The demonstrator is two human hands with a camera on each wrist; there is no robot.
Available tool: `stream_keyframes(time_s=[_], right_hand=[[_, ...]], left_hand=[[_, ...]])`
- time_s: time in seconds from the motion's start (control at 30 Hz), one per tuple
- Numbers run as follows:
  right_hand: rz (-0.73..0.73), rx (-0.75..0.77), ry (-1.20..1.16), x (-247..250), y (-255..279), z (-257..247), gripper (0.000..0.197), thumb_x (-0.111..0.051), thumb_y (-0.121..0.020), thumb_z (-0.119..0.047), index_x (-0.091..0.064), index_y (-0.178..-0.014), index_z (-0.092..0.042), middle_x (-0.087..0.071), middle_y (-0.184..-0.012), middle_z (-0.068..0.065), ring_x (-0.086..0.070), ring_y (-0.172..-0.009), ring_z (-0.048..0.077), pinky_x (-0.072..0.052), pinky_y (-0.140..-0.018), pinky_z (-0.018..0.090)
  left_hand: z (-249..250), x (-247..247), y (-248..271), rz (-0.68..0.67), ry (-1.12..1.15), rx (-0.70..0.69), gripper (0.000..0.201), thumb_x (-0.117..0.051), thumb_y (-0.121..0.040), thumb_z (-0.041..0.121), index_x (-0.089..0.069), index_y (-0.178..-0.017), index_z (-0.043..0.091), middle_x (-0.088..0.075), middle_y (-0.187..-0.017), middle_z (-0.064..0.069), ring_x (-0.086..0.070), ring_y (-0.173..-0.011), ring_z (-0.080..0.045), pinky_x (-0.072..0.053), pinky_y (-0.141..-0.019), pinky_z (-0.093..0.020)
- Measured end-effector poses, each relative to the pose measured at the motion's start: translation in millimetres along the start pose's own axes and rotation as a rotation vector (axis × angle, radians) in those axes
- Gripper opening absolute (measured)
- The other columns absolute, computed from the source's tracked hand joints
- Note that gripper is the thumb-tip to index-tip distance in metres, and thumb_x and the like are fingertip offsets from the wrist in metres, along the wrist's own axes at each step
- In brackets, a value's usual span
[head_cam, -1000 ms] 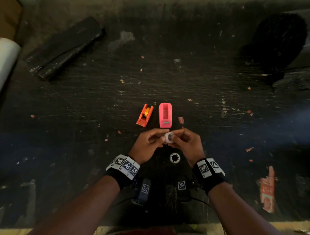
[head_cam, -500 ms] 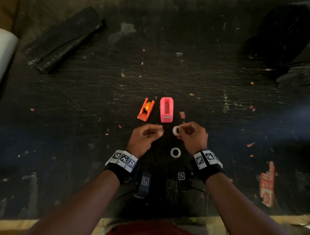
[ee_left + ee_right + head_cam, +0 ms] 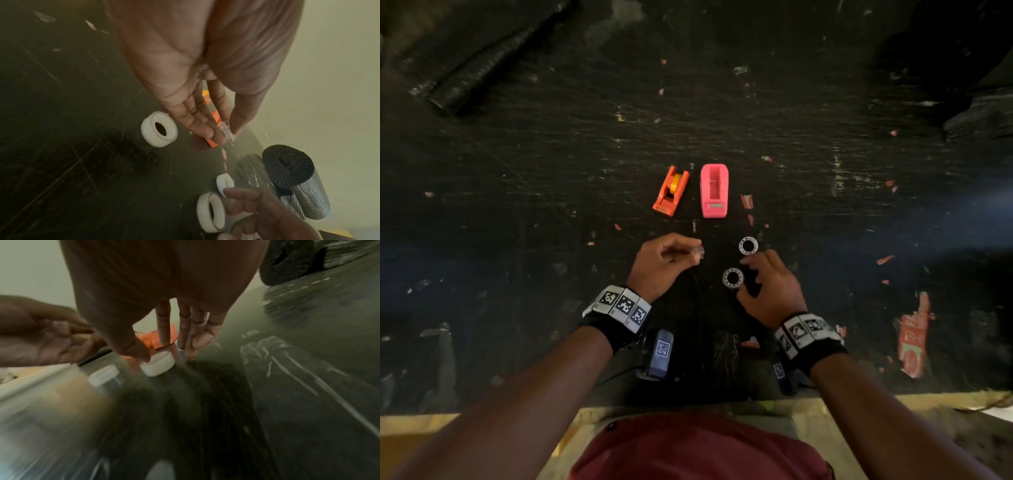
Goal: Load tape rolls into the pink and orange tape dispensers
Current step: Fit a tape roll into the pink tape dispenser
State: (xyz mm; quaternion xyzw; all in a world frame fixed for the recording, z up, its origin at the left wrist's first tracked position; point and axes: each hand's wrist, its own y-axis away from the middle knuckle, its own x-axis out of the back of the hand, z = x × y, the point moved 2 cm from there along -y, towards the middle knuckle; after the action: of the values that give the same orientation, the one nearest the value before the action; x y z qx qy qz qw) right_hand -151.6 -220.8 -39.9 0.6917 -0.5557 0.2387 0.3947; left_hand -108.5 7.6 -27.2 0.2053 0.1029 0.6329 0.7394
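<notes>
The orange dispenser (image 3: 671,191) and the pink dispenser (image 3: 714,190) stand side by side on the black table (image 3: 517,205). The pink one's well looks empty. Two white tape rolls lie flat in front of them, a far roll (image 3: 748,246) (image 3: 157,365) and a near roll (image 3: 732,277) (image 3: 103,375). My left hand (image 3: 697,251) pinches a small clear plastic piece (image 3: 225,129) between thumb and fingertips, left of the rolls. My right hand (image 3: 746,274) hovers over the rolls with its fingers straight; in the right wrist view its thumb tip is at the far roll's rim.
A black mesh roll (image 3: 287,165) and dark foil-wrapped bundles (image 3: 979,113) sit at the far right. Another dark bundle (image 3: 479,61) lies far left. Red paper scraps (image 3: 912,339) dot the table. The table's front edge (image 3: 893,404) is close to my body.
The right hand has put its tape roll down on the table beside the other roll and let go. The left hand has drawn away to the left with the clear piece.
</notes>
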Motion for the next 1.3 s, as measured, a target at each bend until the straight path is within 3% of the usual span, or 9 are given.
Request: stream_keyframes(time_s=[0.13,0.2,0.27,0.4,0.5,0.63,0.77,1.03,1.3], right_hand=[[-0.047,0.003,0.059,-17,8,-10,0.067,-0.078,-0.073,-0.032,-0.053,-0.135,-0.027,-0.052,-0.13,0.003,-0.057,-0.119,0.026,-0.058,-0.089,0.042],[-0.027,-0.008,0.025,-21,2,-14,0.061,-0.078,-0.075,-0.026,-0.058,-0.132,-0.024,-0.054,-0.129,0.005,-0.059,-0.117,0.03,-0.058,-0.089,0.045],[0.005,-0.03,-0.069,-20,-4,-18,0.049,-0.079,-0.074,-0.019,-0.065,-0.121,-0.019,-0.06,-0.123,0.005,-0.066,-0.104,0.029,-0.059,-0.084,0.045],[0.072,-0.036,-0.322,-6,-8,-24,0.046,-0.085,-0.071,-0.012,-0.069,-0.115,-0.017,-0.073,-0.107,0.0,-0.071,-0.09,0.012,-0.06,-0.081,0.032],[0.075,-0.038,-0.534,5,-3,-31,0.042,-0.086,-0.074,-0.007,-0.071,-0.113,-0.014,-0.076,-0.103,0.0,-0.073,-0.091,0.009,-0.06,-0.08,0.023],[0.004,-0.067,-0.754,19,3,-39,0.041,-0.082,-0.079,0.001,-0.069,-0.115,-0.012,-0.075,-0.107,0.002,-0.073,-0.097,0.008,-0.059,-0.087,0.023],[-0.035,-0.044,-0.903,25,4,-43,0.039,-0.076,-0.082,0.009,-0.066,-0.116,-0.007,-0.072,-0.107,0.006,-0.071,-0.097,0.009,-0.058,-0.09,0.025],[-0.088,-0.024,-0.943,28,6,-46,0.037,-0.071,-0.086,0.008,-0.063,-0.12,-0.004,-0.07,-0.117,0.018,-0.069,-0.11,0.023,-0.057,-0.096,0.03],[-0.077,0.027,-0.852,34,4,-50,0.027,-0.069,-0.089,0.003,-0.072,-0.112,-0.012,-0.068,-0.117,0.007,-0.067,-0.111,0.021,-0.055,-0.099,0.035]], left_hand=[[-4,-1,5,-0.02,-0.047,0.012,0.032,-0.076,-0.085,-0.003,-0.077,-0.099,0.026,-0.08,-0.1,-0.002,-0.077,-0.096,-0.015,-0.059,-0.09,-0.026],[-3,-1,7,-0.026,-0.055,0.016,0.032,-0.077,-0.085,-0.002,-0.077,-0.1,0.026,-0.08,-0.103,-0.007,-0.077,-0.1,-0.024,-0.059,-0.094,-0.031],[-3,-2,9,-0.029,-0.053,0.019,0.031,-0.076,-0.086,-0.002,-0.077,-0.101,0.026,-0.08,-0.103,-0.006,-0.077,-0.099,-0.023,-0.06,-0.095,-0.032],[0,1,11,-0.007,-0.041,0.004,0.032,-0.076,-0.086,0.001,-0.078,-0.099,0.03,-0.081,-0.101,-0.001,-0.077,-0.099,-0.015,-0.059,-0.094,-0.033],[3,2,12,0.003,-0.021,-0.001,0.032,-0.074,-0.088,-0.001,-0.077,-0.101,0.029,-0.081,-0.101,0.0,-0.077,-0.099,-0.012,-0.058,-0.089,-0.028],[6,4,14,0.001,-0.029,-0.015,0.03,-0.072,-0.089,0.0,-0.076,-0.105,0.026,-0.08,-0.104,0.0,-0.076,-0.098,-0.008,-0.057,-0.083,-0.023],[9,4,17,0.004,-0.013,-0.029,0.032,-0.069,-0.088,-0.006,-0.075,-0.107,0.018,-0.08,-0.105,-0.005,-0.077,-0.097,-0.01,-0.058,-0.087,-0.025],[9,-1,23,0.007,-0.012,-0.033,0.033,-0.072,-0.087,-0.005,-0.077,-0.103,0.023,-0.08,-0.105,-0.004,-0.075,-0.105,-0.017,-0.059,-0.099,-0.039],[13,-1,27,-0.004,-0.037,-0.019,0.028,-0.072,-0.089,-0.001,-0.077,-0.107,0.02,-0.078,-0.107,-0.001,-0.074,-0.104,-0.013,-0.06,-0.098,-0.039]])
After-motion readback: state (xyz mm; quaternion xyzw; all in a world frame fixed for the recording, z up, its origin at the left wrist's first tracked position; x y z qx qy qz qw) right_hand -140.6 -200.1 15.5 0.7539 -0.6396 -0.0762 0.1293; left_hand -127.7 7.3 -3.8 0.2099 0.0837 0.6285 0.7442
